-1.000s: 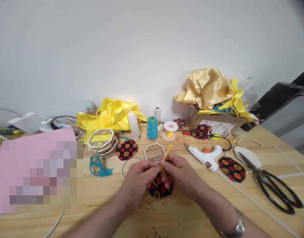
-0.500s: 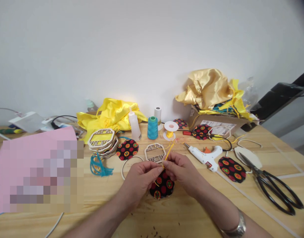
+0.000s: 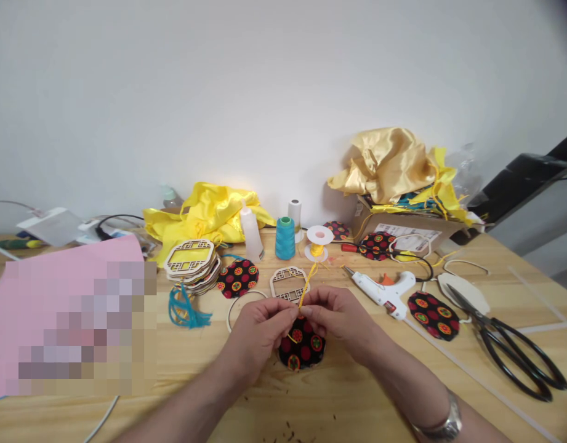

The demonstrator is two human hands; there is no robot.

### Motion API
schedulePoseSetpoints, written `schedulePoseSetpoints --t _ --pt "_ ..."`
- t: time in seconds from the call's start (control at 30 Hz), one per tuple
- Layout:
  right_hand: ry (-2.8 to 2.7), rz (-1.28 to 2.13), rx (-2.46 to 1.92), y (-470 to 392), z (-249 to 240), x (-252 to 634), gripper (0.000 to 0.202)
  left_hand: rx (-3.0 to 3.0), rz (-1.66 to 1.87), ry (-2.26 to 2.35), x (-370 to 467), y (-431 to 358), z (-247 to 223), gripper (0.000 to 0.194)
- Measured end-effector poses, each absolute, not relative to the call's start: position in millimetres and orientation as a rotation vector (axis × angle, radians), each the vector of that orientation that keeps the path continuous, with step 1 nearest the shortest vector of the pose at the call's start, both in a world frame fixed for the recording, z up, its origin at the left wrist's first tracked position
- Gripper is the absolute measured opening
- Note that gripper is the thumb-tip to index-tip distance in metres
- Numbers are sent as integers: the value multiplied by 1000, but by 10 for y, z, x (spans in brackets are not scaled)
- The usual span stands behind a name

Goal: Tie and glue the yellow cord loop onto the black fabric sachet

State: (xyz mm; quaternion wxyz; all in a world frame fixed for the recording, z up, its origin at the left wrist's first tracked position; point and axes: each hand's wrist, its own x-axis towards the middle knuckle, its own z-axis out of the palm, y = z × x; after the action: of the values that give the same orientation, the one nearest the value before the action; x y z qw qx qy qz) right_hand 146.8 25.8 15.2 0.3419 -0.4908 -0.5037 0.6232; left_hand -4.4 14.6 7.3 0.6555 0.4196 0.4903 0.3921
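In the head view, the person's left hand (image 3: 262,329) and right hand (image 3: 341,320) are side by side above the desk (image 3: 209,394), each grip pinched thumb to finger on a yellow cord (image 3: 306,284) whose braided length slants up beyond the fingertips. A patterned disc (image 3: 304,355) shows below them, partly hidden (a fretted frame (image 3: 277,282) lies just behind), and the glue gun (image 3: 378,290) rests off to the right.

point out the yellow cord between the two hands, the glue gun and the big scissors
Yellow cord (image 3: 306,287): head view, on its upper stretch.
Glue gun (image 3: 380,293): head view, on its white body.
Scissors (image 3: 482,322): head view, near the pivot.
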Motion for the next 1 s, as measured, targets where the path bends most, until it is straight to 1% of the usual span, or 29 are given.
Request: schedulePoseSetpoints --t 0.23,0.57,0.8,1.0 --pt "-1327 1542 -1319 264 119 1468 8 1005 866 1155 -36 150 123 20" --pt "-1630 1284 -1370 253 140 1490 7 1122 850 1221 -38 131 185 18" --pt "-1491 1469 -1317 250 129 1486 8 1193 856 1240 -48 155 175 16" --pt "-1514 1386 -1335 258 160 1489 7 1189 852 1239 -61 138 181 15"
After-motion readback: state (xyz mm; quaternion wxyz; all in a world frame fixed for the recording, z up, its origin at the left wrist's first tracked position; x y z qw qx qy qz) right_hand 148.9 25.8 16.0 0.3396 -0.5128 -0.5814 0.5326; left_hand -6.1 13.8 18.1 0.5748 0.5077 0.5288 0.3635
